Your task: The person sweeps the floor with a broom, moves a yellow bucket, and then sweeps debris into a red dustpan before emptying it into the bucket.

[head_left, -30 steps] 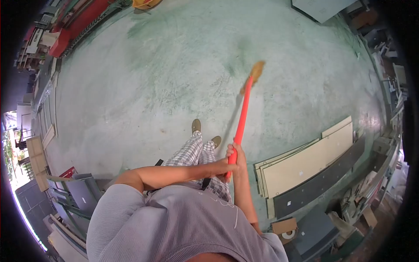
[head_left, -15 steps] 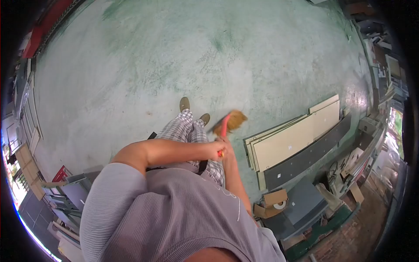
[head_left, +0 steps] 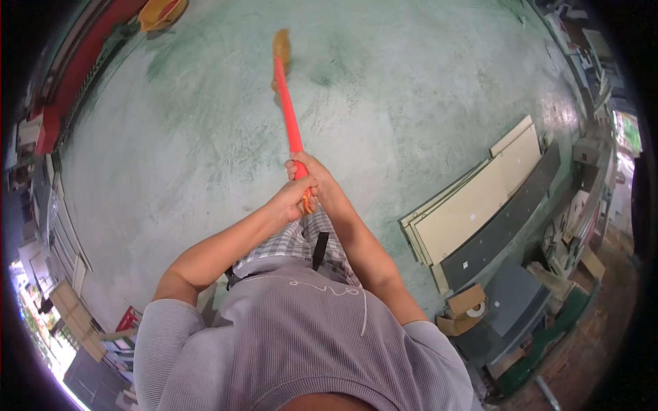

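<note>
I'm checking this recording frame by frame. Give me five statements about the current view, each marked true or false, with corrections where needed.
1. The left hand and right hand both grip the red handle. True.
2. The right hand is the one closer to the bristles. True.
3. The cream panels are on the person's left. False: they are on the person's right.
4. A yellow container shows near the top left of the view. True.
5. The bristles are at the end of the handle nearest the person's body. False: they are at the far end, away from the body.
</note>
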### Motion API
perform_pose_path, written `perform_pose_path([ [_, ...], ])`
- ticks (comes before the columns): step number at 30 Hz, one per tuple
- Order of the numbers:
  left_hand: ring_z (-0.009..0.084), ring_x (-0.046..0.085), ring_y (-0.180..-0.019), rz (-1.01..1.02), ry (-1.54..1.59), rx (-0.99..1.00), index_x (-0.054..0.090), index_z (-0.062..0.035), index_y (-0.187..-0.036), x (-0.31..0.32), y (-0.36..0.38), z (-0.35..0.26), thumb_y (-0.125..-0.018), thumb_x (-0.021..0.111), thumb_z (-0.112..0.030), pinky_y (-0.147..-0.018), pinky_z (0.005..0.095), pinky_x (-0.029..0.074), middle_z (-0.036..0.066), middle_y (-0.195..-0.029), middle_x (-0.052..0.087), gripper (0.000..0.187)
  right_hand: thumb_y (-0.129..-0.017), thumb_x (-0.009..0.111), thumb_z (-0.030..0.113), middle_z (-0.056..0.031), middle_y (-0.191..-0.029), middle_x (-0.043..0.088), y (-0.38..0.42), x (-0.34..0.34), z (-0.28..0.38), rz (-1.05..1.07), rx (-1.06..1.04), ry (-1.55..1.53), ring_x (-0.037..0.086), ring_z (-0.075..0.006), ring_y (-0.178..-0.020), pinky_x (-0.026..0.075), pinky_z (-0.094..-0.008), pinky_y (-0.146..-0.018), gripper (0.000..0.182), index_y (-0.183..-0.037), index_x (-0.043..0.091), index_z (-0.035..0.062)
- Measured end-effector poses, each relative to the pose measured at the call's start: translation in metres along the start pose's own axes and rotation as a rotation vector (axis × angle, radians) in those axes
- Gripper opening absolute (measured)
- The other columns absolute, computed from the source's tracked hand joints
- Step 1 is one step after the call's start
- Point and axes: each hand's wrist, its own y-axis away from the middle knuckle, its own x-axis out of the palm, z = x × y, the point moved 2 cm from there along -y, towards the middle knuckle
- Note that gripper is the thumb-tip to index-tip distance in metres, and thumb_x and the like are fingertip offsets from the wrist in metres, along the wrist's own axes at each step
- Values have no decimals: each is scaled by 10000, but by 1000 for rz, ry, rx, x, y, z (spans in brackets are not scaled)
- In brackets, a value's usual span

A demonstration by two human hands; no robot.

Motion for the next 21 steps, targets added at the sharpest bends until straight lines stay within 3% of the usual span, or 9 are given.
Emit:
perform_pose_path([
  [4, 97, 374, -374, -35, -161, -46, 425, -94, -635, 35, 7, 23, -700, 495, -152, -335, 219, 328, -8, -500, 406, 111, -736, 488, 151, -10, -591, 441, 47, -16, 14, 51, -204, 6, 421, -83, -457, 369, -202, -394, 139, -779, 380, 75],
  [8, 108, 348, -368, 100, -298, -260, 404, -108, -522, 75, -4, 49, -664, 537, -183, -348, 228, 305, -14, -458, 355, 208, -755, 458, 160, -19, -584, 435, 91, -69, 27, -139, -427, 13, 430, -104, -466, 373, -227, -404, 118, -797, 392, 72],
  [9, 68, 313, -361, 70, -301, -321, 398, -116, -570, 82, -19, 61, -685, 524, -168, -348, 202, 242, -28, -474, 369, 179, -752, 457, 162, -20, -587, 436, 101, -87, 30, -169, -448, -39, 434, -108, -467, 374, -229, -405, 123, -795, 393, 67],
  [12, 28, 286, -358, 149, -325, -474, 382, -121, -592, 118, -50, 82, -694, 525, -144, -338, 163, 219, -40, -482, 363, 177, -750, 443, 197, -29, -577, 452, 138, -135, 44, -394, -578, -70, 436, -120, -455, 371, -236, -398, 152, -715, 417, 52],
  [14, 20, 282, -355, 213, -315, -684, 380, -110, -593, 143, -84, 97, -703, 514, -139, -313, 140, 211, -35, -480, 363, 176, -751, 435, 217, -33, -569, 461, 152, -183, 56, -445, -527, -86, 446, -124, -454, 379, -234, -400, 184, -675, 426, 50],
  [18, 26, 348, -357, 178, -296, -688, 375, -93, -595, 195, -179, 125, -708, 522, -108, -286, 124, 288, -16, -479, 396, 186, -754, 421, 265, -44, -551, 488, 148, -304, 86, -485, -313, -189, 484, -125, -465, 406, -223, -415, 262, -586, 455, 66],
  [19, 28, 357, -354, 217, -221, -816, 378, -91, -602, 207, -215, 128, -710, 521, -99, -283, 123, 297, -14, -481, 405, 179, -741, 449, 272, -41, -555, 494, 123, -362, 80, -276, -259, -221, 494, -114, -460, 406, -224, -381, 237, -594, 466, 87],
  [20, 29, 365, -352, 214, -146, -983, 381, -90, -608, 221, -249, 137, -711, 521, -90, -280, 122, 305, -11, -483, 414, 174, -727, 471, 285, -27, -538, 477, 176, -301, 131, -578, -533, -254, 477, -114, -443, 404, -232, -365, 229, -600, 464, 95],
  [21, 24, 353, -346, 161, -176, -857, 384, -93, -613, 240, -251, 129, -718, 514, -91, -277, 120, 297, -18, -479, 403, 167, -713, 495, 276, -24, -554, 467, 147, -346, 135, -488, -499, -258, 473, -128, -456, 420, -244, -381, 210, -628, 461, 88],
])
